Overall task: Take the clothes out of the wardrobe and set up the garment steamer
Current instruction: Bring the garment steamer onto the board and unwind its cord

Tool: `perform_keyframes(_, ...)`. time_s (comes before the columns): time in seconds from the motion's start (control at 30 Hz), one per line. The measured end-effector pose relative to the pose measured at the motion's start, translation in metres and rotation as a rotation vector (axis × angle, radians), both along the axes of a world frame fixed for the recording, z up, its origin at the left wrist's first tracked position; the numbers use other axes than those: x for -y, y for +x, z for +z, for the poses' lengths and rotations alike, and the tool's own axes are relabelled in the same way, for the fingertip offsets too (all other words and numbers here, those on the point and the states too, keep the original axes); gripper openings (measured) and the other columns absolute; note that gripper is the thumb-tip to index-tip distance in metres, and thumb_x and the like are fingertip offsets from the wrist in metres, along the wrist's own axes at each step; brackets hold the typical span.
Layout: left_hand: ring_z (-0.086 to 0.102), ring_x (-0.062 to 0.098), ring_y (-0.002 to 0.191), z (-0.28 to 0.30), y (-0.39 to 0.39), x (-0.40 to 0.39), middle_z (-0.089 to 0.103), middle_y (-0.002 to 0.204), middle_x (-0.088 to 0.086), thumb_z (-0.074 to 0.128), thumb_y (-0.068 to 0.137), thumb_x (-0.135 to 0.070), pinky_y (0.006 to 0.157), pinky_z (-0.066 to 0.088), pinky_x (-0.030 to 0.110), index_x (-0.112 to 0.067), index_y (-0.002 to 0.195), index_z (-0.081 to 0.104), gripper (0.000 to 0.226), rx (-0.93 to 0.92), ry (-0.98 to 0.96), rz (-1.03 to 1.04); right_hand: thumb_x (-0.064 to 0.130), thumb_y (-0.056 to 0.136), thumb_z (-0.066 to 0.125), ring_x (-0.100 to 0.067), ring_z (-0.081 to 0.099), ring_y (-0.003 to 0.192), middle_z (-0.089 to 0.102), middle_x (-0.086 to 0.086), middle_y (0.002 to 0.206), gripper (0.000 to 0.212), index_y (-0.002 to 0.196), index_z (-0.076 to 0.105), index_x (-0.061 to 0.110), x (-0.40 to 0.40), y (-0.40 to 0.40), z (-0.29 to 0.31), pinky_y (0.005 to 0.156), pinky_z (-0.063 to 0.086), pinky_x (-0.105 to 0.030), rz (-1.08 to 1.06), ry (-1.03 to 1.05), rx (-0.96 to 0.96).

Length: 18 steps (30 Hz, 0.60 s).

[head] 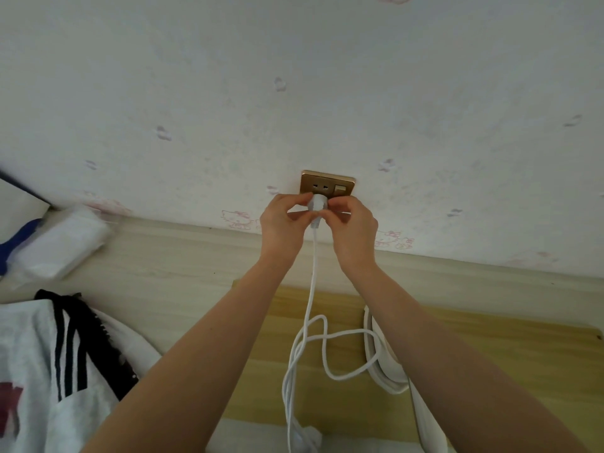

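Note:
A gold wall socket [327,184] is set in the white patterned wall. Both hands hold a white plug [317,204] against its lower part. My left hand [283,223] pinches the plug from the left and my right hand [351,228] pinches it from the right. The white cord [312,289] hangs down from the plug and loops over a yellow wooden surface [490,371]. A white steamer part [384,361] lies under my right forearm, mostly hidden. A white garment with black stripes [65,371] lies at the lower left.
A pale wooden headboard ledge [170,256] runs along the wall's foot. A clear plastic packet of white things [62,246] lies on it at the left, beside something blue [16,240]. White fabric [261,436] shows at the bottom edge.

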<state>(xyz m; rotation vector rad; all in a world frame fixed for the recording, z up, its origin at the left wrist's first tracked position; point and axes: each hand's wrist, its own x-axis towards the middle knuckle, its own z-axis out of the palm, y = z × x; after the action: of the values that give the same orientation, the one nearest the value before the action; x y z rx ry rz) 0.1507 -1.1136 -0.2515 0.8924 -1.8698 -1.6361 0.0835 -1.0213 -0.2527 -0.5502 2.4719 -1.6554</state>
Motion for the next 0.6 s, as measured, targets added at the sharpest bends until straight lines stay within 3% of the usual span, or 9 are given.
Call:
perform_keyframes(0.23, 0.067, -0.002, 0.087, -0.003, 0.002, 0.002, 0.067, 0.114, -0.006, 0.07, 0.085, -0.011, 0.074, 0.048, 0.005, -0.019, 0.117, 0.065, 0.033, 0.049, -0.037, -0.028, 0.019, 0.09, 0.065, -0.005, 0.062, 0.085, 0.069, 0.002, 0.098, 0.017, 0.105, 0.065, 0.012, -0.009, 0.001, 0.004, 0.077, 0.046, -0.009, 0.101, 0.103, -0.033)
perform_keyframes(0.47, 0.06, -0.001, 0.089, -0.015, 0.028, -0.024, 0.063, 0.109, -0.007, 0.061, 0.092, -0.01, 0.067, 0.043, -0.001, -0.019, 0.122, 0.058, 0.032, 0.131, -0.185, -0.108, 0.022, 0.098, 0.051, -0.013, 0.059, 0.11, 0.064, -0.002, 0.12, 0.027, 0.122, 0.058, 0.013, -0.044, 0.023, 0.001, 0.092, 0.04, -0.018, 0.193, 0.314, 0.047)
perform_keyframes(0.6, 0.061, 0.006, 0.091, -0.017, 0.051, -0.038, 0.067, 0.105, -0.004, 0.057, 0.093, -0.015, 0.075, 0.048, 0.009, -0.02, 0.118, 0.061, 0.026, 0.231, -0.364, -0.201, 0.023, 0.097, 0.05, -0.018, 0.059, 0.11, 0.065, -0.004, 0.118, 0.03, 0.125, 0.055, 0.012, -0.077, 0.04, 0.003, 0.09, 0.042, -0.022, 0.21, 0.403, 0.027)
